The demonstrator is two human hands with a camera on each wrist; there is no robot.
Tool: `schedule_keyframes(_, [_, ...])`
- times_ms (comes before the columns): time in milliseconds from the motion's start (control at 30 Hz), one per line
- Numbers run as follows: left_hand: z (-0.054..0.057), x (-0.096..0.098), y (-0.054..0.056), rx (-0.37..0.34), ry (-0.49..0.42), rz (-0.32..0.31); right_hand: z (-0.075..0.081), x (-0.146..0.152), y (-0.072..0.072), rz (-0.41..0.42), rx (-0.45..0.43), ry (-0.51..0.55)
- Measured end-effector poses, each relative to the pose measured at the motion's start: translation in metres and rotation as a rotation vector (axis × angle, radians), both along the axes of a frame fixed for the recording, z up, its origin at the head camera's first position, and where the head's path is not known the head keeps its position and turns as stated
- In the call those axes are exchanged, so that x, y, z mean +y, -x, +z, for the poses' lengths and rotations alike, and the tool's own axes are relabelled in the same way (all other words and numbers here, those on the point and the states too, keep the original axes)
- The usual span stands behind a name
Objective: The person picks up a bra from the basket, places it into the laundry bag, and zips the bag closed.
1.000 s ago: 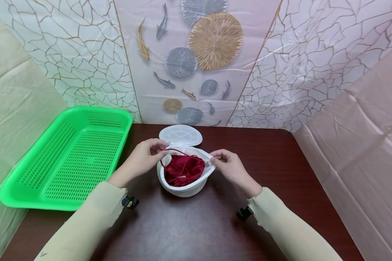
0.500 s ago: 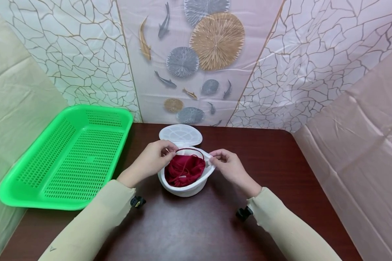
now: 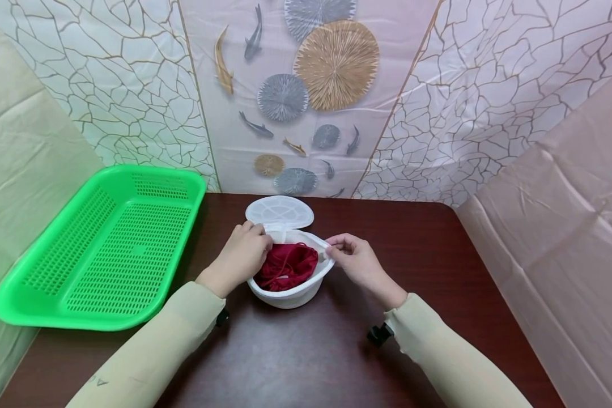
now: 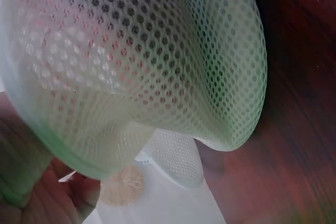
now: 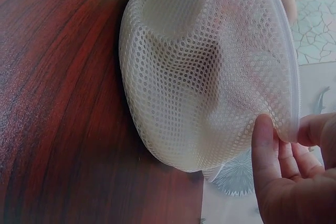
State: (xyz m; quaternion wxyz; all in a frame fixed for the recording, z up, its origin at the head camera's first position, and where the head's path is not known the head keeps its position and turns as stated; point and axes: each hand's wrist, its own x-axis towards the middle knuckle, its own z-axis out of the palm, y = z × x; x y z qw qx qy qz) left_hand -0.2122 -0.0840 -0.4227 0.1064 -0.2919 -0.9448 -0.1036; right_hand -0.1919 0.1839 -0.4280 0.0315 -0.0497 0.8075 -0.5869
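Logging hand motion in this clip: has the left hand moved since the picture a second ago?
Yes. In the head view, the left hand has shifted rightward, farther from the green basket, which sits where it was.

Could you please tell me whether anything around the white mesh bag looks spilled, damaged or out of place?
Nothing stands out as spilled or damaged. Only the white mesh bag is askew, its rim drawn to a point where the right hand pinches it.

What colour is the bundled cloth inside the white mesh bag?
The cloth is deep red; the head view shows it best.
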Motion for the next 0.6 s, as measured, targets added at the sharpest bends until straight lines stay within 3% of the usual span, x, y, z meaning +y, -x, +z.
schedule_keyframes(200, [0.002,-0.01,0.001,-0.044,-0.124,0.055,0.0,0.001,0.001,-0.005,-0.013,-0.014])
schedule_keyframes(400, [0.006,-0.015,0.001,-0.206,-0.207,0.184,0.002,0.001,0.001,-0.018,-0.018,-0.015])
schedule_keyframes(600, [0.009,-0.015,0.002,-0.319,-0.272,0.201,0.006,-0.002,0.004,-0.03,-0.019,-0.107])
